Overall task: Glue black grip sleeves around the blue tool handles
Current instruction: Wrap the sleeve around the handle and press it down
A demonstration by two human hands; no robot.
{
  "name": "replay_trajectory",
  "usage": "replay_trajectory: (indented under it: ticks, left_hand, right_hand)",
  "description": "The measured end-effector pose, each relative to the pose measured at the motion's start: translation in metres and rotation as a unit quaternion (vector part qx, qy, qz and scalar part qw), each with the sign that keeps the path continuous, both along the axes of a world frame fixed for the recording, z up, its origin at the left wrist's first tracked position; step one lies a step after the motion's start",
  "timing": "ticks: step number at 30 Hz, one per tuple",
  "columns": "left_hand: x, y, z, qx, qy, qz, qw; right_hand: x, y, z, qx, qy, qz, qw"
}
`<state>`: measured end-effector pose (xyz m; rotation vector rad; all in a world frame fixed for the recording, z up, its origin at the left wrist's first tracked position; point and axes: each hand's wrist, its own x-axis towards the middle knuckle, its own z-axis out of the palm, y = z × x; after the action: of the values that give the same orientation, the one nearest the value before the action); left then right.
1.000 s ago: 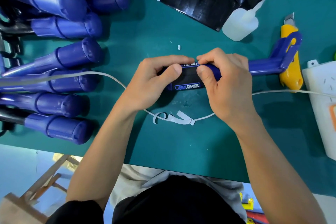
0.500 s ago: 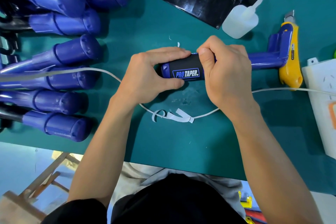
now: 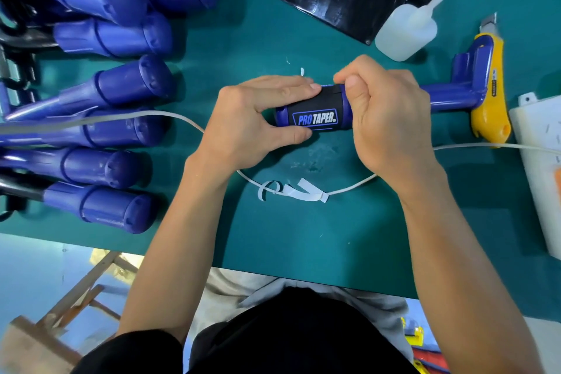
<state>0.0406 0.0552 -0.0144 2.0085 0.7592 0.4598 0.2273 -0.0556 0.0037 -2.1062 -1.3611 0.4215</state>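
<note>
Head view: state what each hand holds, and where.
Blue tool handle: left hand at the butt end, right hand where the black grip sleeve ends.

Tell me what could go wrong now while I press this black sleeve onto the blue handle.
The left hand and right hand grip the black sleeve, fingertips at its top edge, so squeezed-out glue could stick to skin. The far end of the blue tool lies across the utility knife, whose blade is out; rolling the handle may nudge it.
</note>
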Motion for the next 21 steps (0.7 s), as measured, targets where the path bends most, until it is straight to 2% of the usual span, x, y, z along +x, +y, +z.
replay_trajectory:
  ticks: [6,10,13,15,17,19,21]
  left_hand:
    - [0.000,-0.003,0.004,0.004,0.021,0.014,1.000]
    - [0.004,-0.011,0.008,0.048,0.036,0.007,0.998]
    - [0.008,-0.015,0.008,0.069,0.046,-0.007,0.997]
    - [0.010,-0.017,0.008,0.066,0.046,0.001,0.997]
    - [0.013,-0.021,0.008,0.062,0.038,0.023,0.997]
    - [0.021,-0.028,0.008,0.059,0.028,0.064,0.996]
    - [0.031,-0.032,0.008,0.061,0.025,0.095,0.993]
  right_hand:
    - [0.006,-0.011,0.004,0.046,0.121,-0.015,0.991]
    - [0.000,-0.016,0.004,0.101,0.120,-0.031,0.987]
    - [0.005,-0.022,0.006,0.221,0.052,-0.149,0.963]
    - [0.018,-0.020,0.008,0.249,0.030,-0.211,0.945]
    - [0.031,-0.010,0.010,0.159,0.025,-0.199,0.967]
    - [0.039,0.001,0.008,0.046,-0.025,-0.161,0.986]
    - [0.039,0.005,0.004,0.006,-0.079,-0.163,0.983]
